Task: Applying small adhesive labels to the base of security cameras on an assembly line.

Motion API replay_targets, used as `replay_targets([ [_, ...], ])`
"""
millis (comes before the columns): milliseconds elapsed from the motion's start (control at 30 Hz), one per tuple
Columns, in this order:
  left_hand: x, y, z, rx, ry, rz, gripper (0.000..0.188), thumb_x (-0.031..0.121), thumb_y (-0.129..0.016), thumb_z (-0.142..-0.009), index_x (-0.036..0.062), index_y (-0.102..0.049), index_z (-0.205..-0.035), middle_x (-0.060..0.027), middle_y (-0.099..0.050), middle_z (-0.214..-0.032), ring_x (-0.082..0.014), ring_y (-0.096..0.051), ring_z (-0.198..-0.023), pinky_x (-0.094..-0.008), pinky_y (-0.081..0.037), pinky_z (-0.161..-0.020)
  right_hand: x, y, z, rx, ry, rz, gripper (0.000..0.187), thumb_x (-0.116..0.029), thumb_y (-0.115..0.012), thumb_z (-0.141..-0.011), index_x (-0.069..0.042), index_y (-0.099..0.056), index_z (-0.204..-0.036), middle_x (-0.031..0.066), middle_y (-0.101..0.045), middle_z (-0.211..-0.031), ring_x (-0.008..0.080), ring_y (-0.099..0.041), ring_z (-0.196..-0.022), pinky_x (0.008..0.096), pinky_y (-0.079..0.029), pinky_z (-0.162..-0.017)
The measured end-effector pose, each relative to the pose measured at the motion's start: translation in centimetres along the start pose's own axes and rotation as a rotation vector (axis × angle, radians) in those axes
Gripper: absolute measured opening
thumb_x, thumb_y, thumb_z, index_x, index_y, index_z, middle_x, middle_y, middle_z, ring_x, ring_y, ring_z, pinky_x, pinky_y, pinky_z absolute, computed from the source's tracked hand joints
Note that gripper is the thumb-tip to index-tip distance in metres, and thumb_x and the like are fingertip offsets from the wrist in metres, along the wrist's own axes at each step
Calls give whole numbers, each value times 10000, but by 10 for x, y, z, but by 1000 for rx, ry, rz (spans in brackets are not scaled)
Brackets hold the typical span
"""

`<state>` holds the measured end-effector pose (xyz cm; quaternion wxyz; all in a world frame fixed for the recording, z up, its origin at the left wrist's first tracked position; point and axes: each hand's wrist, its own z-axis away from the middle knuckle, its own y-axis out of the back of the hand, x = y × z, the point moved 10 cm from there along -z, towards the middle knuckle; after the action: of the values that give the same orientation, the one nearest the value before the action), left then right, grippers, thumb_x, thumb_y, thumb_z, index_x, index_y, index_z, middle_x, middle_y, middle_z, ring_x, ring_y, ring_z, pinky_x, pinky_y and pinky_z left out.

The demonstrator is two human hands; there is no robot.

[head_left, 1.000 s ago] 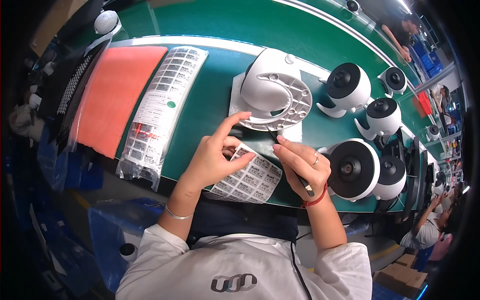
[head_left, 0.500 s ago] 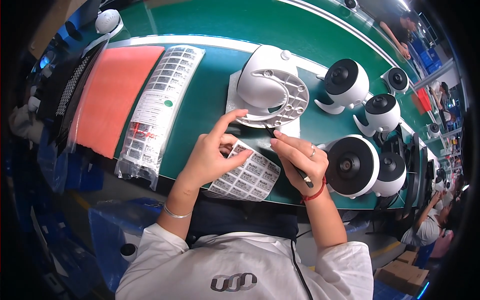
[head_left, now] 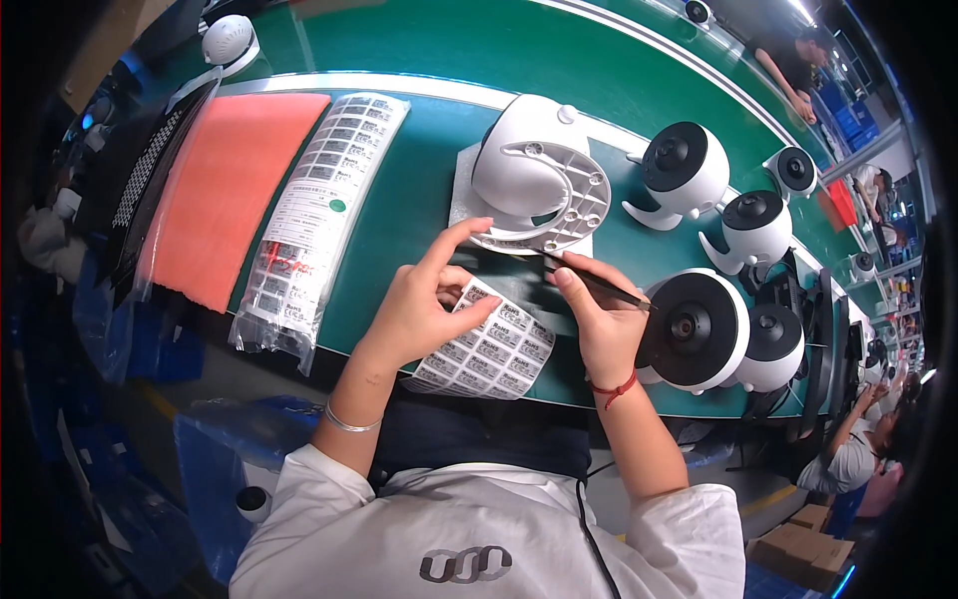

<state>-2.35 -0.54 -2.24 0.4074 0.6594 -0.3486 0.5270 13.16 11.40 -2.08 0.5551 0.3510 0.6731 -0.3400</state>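
My left hand (head_left: pixel 414 314) pinches a sheet of silver-grey printed labels (head_left: pixel 489 351) between thumb and fingers. Its index finger reaches out to the near edge of a white rounded camera body (head_left: pixel 514 175), which lies tipped so the ribbed underside of its stand (head_left: pixel 591 205) shows. Black tweezers (head_left: pixel 621 293) are gripped in my right hand (head_left: pixel 611 329), their tip close to the near edge of that stand. Whether a label sits at the tip is too small to tell. Under the camera body lies a pale padded sheet (head_left: pixel 463 200).
To the left are a plastic-wrapped label pack (head_left: pixel 321 215) and a coral foam sheet (head_left: pixel 232 200). Several white cameras with black fronts (head_left: pixel 689 172) stand on the right, one large one (head_left: pixel 699 324) close to my right hand. Beyond runs a green conveyor (head_left: pixel 419 45). Other people (head_left: pixel 793 75) are at the right.
My right hand has turned, so the tweezers now slant out to the right instead of pointing back toward me. The left hand stays on the label sheet.
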Motion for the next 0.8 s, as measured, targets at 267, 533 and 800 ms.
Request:
replay_targets([
  [267,4,-3,-1,-15,-38,-19,701,51,-732,-813,103,-403,-1430,5,-529,-595,-30,-450,-557,-207,-410,-554,-62,-28,22,28,686,526,197,66,-748,-741,4,-717,-925,151,-726,-917,246,-722,-792,294,-555,-712],
  [533,3,-2,4,-24,-37,-40,684,66,-736,-811,123,-426,-1418,-6,-527,-587,-46,-445,-540,-230,-414,-534,-69,-44,39,-23,821,786,245,26,-746,-722,-24,-705,-959,138,-721,-931,263,-705,-756,311,-551,-651],
  [800,4,-5,1,-48,-25,-40,714,7,-737,-794,85,-419,-1428,21,-586,-664,-6,-453,-617,-186,-405,-571,-68,-52,28,-7,735,691,214,26,-735,-742,-30,-693,-944,149,-710,-886,297,-695,-733,322,-542,-651],
])
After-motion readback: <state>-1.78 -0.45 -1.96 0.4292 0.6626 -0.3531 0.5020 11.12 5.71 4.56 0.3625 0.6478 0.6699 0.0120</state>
